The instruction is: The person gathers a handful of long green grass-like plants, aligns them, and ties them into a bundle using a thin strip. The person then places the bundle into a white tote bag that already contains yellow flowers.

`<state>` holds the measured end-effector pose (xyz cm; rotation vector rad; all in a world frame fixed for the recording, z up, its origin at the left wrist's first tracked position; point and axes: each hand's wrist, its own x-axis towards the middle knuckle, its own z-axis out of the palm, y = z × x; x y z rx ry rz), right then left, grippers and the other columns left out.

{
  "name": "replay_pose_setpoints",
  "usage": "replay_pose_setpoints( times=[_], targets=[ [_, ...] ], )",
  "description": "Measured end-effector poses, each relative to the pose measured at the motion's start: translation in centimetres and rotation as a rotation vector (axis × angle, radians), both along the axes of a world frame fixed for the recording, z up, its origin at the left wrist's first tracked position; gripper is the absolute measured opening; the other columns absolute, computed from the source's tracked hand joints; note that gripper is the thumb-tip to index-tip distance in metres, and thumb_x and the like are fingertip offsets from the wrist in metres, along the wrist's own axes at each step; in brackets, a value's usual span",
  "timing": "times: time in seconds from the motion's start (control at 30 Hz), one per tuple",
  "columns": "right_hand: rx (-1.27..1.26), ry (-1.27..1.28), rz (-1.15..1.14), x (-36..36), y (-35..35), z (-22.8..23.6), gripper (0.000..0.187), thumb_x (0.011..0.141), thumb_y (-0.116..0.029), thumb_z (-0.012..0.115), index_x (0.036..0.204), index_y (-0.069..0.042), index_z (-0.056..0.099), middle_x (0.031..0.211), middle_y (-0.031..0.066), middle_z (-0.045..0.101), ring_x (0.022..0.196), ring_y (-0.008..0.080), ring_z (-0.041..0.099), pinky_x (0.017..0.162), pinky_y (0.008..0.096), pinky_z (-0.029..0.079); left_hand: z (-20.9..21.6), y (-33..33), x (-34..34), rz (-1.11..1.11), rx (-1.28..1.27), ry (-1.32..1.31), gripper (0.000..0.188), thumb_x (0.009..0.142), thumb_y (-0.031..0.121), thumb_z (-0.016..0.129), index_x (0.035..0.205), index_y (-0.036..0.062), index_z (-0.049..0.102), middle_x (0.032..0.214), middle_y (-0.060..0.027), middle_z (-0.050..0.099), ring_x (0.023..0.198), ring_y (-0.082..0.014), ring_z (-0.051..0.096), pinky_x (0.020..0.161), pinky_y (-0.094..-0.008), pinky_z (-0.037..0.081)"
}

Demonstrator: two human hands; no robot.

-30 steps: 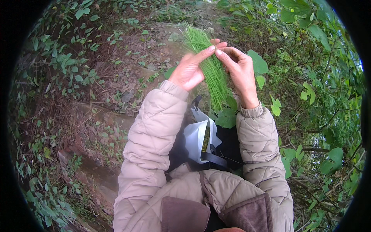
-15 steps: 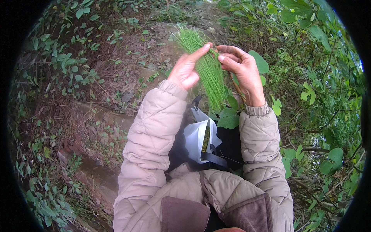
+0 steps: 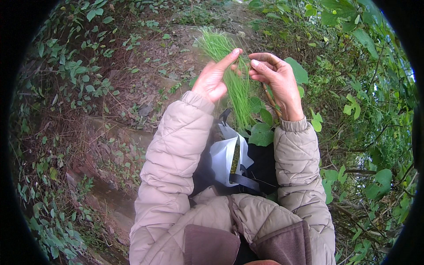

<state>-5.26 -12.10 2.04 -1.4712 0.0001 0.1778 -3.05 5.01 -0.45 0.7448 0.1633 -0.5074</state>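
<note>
Fine handling was judged underway: green bundle (image 3: 237,90) gripped by left hand (image 3: 214,81), right hand (image 3: 281,82) curled just beside those fingers, pinch untellable, steady left hold probably needed next.

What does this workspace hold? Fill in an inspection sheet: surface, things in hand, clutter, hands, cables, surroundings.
Surface: brown earthen ground, with dead leaves on it.
Things in hand: bundle of thin green blades, slanting, its upper end toward the left.
Clutter: white bag, mouth open, in front of the person; contents unclear.
Hands: left hand grips the bundle, thumb across it; right hand has its fingertips beside the bundle; whether it pinches a blade is too fine to tell.
Cables: nothing seen.
Surroundings: leafy plants on both sides.
</note>
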Motion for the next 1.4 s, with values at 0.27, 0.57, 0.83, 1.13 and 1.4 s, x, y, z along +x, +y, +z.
replay_pose_setpoints(
  times=[0.27, 0.57, 0.83, 1.13, 1.4],
  targets=[
    [0.023, -0.015, 0.006, -0.1, 0.3, -0.1, 0.029, 0.087, -0.018, 0.064, 0.109, 0.001, 0.062, 0.09, 0.0073, 0.067, 0.078, 0.0102, 0.064, 0.07, 0.0226, 0.052, -0.3, -0.1, 0.2, 0.074, -0.015, -0.043, 0.037, 0.08, 0.024, 0.075, 0.105, 0.003, 0.059, 0.098, -0.0013, 0.061, 0.063, -0.0038, 0.042, 0.056, -0.0202, 0.037],
    [0.005, -0.048, 0.012, 0.0, 0.5, -0.3, 0.028, 0.091, -0.019, 0.061, 0.112, -0.001, 0.06, 0.095, 0.0048, 0.066, 0.082, 0.0082, 0.061, 0.071, 0.0201, 0.048, -0.1, -0.1, 0.1, 0.091, -0.005, -0.047, 0.037, 0.08, 0.026, 0.075, 0.104, 0.0033, 0.058, 0.103, -0.0029, 0.062, 0.07, -0.007, 0.051, 0.06, -0.0219, 0.041],
    [-0.713, -0.538, -0.159, -0.7, 3.4, -2.1, 0.038, 0.079, -0.018, 0.074, 0.109, 0.001, 0.061, 0.085, 0.0004, 0.065, 0.072, 0.0081, 0.057, 0.061, 0.025, 0.049, -1.2, -0.7, 0.6, 0.082, -0.063, -0.071, 0.032, 0.089, 0.025, 0.063, 0.114, 0.006, 0.055, 0.117, -0.0071, 0.058, 0.112, -0.0185, 0.052, 0.095, -0.0373, 0.045],
    [-0.066, -0.072, -0.074, 0.7, 0.8, -2.0, 0.025, 0.083, -0.015, 0.069, 0.1, 0.004, 0.067, 0.083, 0.0046, 0.067, 0.069, 0.0058, 0.058, 0.06, 0.0202, 0.047, -1.0, -0.6, 0.5, -0.137, -0.274, -0.181, 0.038, 0.094, 0.017, 0.053, 0.127, 0.0005, 0.045, 0.129, -0.0121, 0.052, 0.119, -0.0206, 0.05, 0.103, -0.0383, 0.041],
    [-0.354, -0.184, -0.127, 0.4, 0.8, -1.7, 0.026, 0.086, -0.017, 0.066, 0.102, 0.004, 0.066, 0.079, 0.0023, 0.066, 0.069, 0.004, 0.056, 0.06, 0.0201, 0.045, -1.3, -0.8, 0.4, -0.04, -0.139, -0.201, 0.028, 0.091, 0.004, 0.054, 0.119, -0.0007, 0.051, 0.117, -0.0112, 0.059, 0.105, -0.0185, 0.059, 0.09, -0.0324, 0.051]
  ],
)
